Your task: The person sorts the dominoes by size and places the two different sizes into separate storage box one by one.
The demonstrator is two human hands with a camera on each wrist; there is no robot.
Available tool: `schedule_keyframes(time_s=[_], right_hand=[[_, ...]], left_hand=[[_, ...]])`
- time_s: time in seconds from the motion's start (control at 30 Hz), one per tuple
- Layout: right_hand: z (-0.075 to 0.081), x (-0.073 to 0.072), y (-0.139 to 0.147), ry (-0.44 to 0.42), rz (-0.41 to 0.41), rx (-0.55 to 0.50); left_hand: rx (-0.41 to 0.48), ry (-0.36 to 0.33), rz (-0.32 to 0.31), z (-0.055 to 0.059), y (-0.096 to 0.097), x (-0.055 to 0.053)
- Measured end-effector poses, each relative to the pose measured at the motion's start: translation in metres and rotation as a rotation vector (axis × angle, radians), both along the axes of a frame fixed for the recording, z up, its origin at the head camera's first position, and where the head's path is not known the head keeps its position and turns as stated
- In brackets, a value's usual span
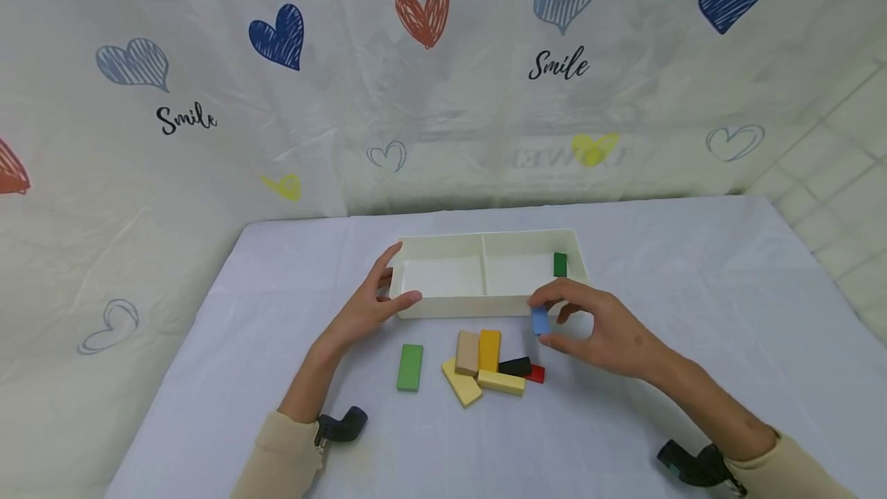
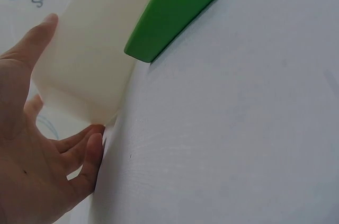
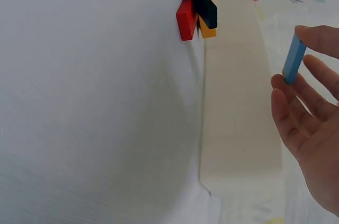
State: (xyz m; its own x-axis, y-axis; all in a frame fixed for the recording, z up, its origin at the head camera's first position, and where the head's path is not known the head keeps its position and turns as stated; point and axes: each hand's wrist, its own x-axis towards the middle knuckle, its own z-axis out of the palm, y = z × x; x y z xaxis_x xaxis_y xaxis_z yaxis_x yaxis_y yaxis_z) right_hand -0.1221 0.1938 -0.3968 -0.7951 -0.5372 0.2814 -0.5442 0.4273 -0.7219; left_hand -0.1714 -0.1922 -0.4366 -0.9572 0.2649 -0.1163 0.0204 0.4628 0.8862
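My right hand pinches a small blue block between thumb and fingers, just in front of the right compartment of a white two-part tray. In the right wrist view the blue block tilts between the thumb and fingertips, above the tray's long wall. At the tray's left end, my left hand holds it, thumb at the front rim and fingers around the corner. A dark green block is in the right compartment, by the right wall. The left compartment's floor is bare.
In front of the tray lies a light green block by itself. Right of it are clustered a tan block, an orange block, two yellow blocks, a black block and a red block. A patterned curtain hangs behind the table.
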Motion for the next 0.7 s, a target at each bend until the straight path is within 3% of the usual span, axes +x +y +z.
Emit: schedule_keyframes(time_s=[0.43, 0.7], right_hand=[[0.0029, -0.0036, -0.0037, 0.001, -0.022, -0.087], [0.0025, -0.0048, -0.0045, 0.021, -0.082, -0.107]], left_hand=[[-0.007, -0.009, 0.010, 0.0024, 0.0010, 0.0017], [-0.017, -0.008, 0.012, 0.0018, 0.0016, 0.0020]])
